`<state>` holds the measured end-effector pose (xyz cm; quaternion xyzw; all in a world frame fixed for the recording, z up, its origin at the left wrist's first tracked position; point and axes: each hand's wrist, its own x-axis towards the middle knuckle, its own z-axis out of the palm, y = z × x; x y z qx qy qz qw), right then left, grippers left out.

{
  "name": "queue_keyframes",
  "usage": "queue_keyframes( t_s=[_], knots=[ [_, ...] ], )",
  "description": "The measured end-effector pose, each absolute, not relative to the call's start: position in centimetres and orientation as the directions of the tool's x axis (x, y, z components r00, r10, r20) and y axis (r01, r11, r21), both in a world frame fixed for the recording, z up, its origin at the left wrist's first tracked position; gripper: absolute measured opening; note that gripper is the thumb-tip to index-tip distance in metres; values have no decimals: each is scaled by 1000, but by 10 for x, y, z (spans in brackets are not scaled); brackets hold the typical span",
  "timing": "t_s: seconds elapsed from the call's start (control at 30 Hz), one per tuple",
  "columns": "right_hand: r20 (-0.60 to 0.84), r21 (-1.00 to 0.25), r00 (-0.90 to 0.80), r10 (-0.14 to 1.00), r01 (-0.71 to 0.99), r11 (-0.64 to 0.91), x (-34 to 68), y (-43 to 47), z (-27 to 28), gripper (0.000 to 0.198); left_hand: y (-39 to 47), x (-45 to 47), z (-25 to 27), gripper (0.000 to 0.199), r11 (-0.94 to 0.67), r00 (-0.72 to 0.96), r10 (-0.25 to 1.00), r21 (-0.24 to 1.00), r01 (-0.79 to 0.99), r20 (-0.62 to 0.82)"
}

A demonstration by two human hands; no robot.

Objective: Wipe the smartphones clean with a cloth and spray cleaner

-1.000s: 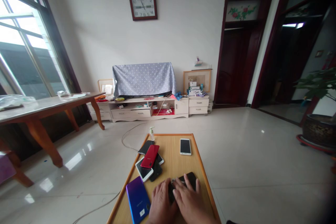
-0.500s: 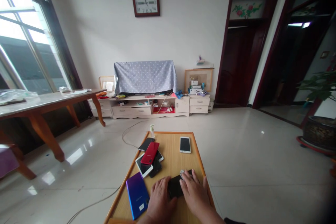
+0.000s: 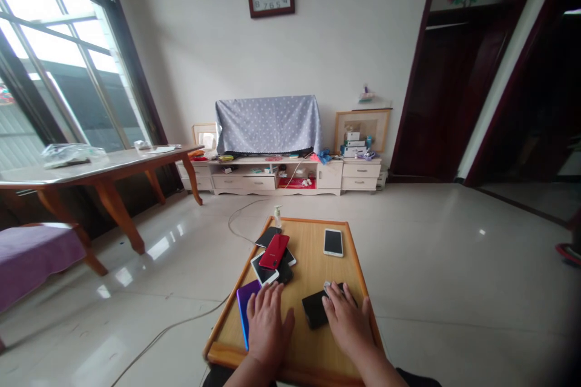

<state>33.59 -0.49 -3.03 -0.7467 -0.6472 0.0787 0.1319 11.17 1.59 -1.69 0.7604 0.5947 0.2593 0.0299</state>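
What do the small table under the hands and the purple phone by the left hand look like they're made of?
The small table looks like light wood or a wood-look laminate: yellowish grain on top, an orange-brown raised rim, and a dull sheen. Which of the two it is cannot be told. The purple phone, partly under the left hand, has a glossy blue-to-purple back, probably glass or polished plastic.

Flat black phone (image 3: 315, 309) on table

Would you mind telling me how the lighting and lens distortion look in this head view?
Head view: daylight from the window blows out its panes and leaves glare patches on the tiled floor; wide-angle bending tilts the door frame; corners darken; the hands on the wooden table stay evenly lit and sharp.
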Motion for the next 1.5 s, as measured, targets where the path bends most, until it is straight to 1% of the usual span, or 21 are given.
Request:
queue_keyframes(
  t_s=[0.07, 0.13, 0.2, 0.27, 0.43, 0.5, 0.6, 0.77, 0.97, 1.1, 1.2, 1.4, 1.5],
  knots=[
    [44, -284, 150, 988, 950, -132, 334, -5, -33, 55, 17, 102, -17, 63, -83, -22, 953, 330, 940, 303],
    [41, -276, 146, 988, 952, -130, 332, -6, -35, 55, 20, 93, -19, 66, 31, -108, 970, 332, 943, 217],
    [46, -273, 144, 989, 954, -126, 331, -7, -38, 55, 22, 85, -22, 64, 64, -127, 979, 350, 935, 162],
    [58, -274, 138, 989, 955, -117, 330, -8, -41, 56, 23, 79, -24, 64, 63, -129, 980, 372, 926, 155],
    [94, -279, 133, 987, 955, -102, 329, -12, -48, 57, 28, 70, -26, 76, 61, -143, 977, 433, 899, 158],
    [101, -278, 132, 986, 955, -99, 328, -13, -51, 57, 29, 64, -26, 79, 53, -139, 978, 454, 889, 158],
    [104, -272, 129, 986, 957, -97, 329, -13, -53, 56, 32, 54, -26, 80, -8, -84, 981, 472, 882, 174],
    [123, -261, 132, 984, 961, -96, 328, -14, -56, 54, 41, 34, -18, 78, -135, 63, 983, 446, 885, 172],
    [160, -256, 134, 978, 962, -90, 328, -13, -60, 52, 56, 15, -15, 74, -225, 176, 973, 421, 879, 151],
    [166, -255, 130, 978, 963, -85, 328, -12, -61, 52, 61, 14, -17, 70, -226, 189, 973, 388, 894, 132],
    [161, -262, 128, 979, 961, -83, 328, -11, -61, 52, 59, 23, -16, 67, -225, 183, 972, 357, 907, 149],
    [160, -274, 119, 980, 959, -71, 329, -9, -60, 53, 46, 57, -11, 58, -332, 278, 939, 325, 886, 202],
    [152, -284, 115, 982, 956, -69, 330, -7, -58, 54, 43, 70, -10, 51, -342, 280, 933, 319, 884, 227]
  ],
)
